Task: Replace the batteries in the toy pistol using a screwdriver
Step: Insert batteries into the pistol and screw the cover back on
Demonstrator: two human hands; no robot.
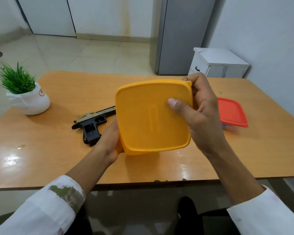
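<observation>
2 hands hold the yellow box [153, 116] above the bench [261, 150], left hand [111, 141] gripping its base, right hand [199, 109] pinching the lid corner; toy pistol [92, 124] lies left; next, likely peel the lid.

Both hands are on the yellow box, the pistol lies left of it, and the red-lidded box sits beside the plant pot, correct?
No. The head view shows the red-lidded box on the table's right side, far from the plant pot at left. The left hand and right hand do hold the yellow box, pistol left of it.
</observation>
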